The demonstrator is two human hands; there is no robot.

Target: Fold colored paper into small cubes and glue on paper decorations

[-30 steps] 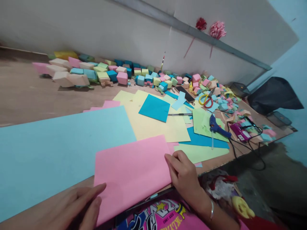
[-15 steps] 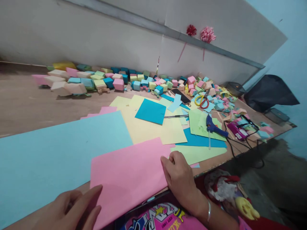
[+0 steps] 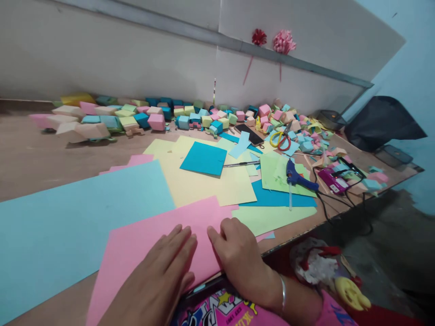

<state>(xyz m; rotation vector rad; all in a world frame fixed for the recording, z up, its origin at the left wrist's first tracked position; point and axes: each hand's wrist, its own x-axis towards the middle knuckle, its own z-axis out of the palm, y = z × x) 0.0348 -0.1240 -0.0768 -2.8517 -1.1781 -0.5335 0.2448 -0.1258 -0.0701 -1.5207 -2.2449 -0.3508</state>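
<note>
A sheet of pink paper (image 3: pixel 142 242), which looks folded over at its right end, lies at the table's front edge. My left hand (image 3: pixel 159 267) rests flat on top of it, fingers stretched out and close together. At the paper's right edge my right hand (image 3: pixel 238 253) has its fingers curled and its thumb on the sheet, pinching it there. Under and beside the pink sheet is a large light blue sheet (image 3: pixel 78 231). Behind it lie cream paper (image 3: pixel 204 192) and a small dark blue square (image 3: pixel 205 158).
Several folded paper blocks (image 3: pixel 156 122) line the wall. To the right lie scissors (image 3: pixel 281 141), a phone (image 3: pixel 249 135), a pen (image 3: pixel 241 164), a blue glue gun (image 3: pixel 301 179) and a purple box with cables (image 3: pixel 333 182). A plastic bag (image 3: pixel 314 267) sits below the table edge.
My left hand has moved right and forward from the pink paper's left edge and now lies flat on it. The right hand stays at the right edge. The view has shifted slightly.
</note>
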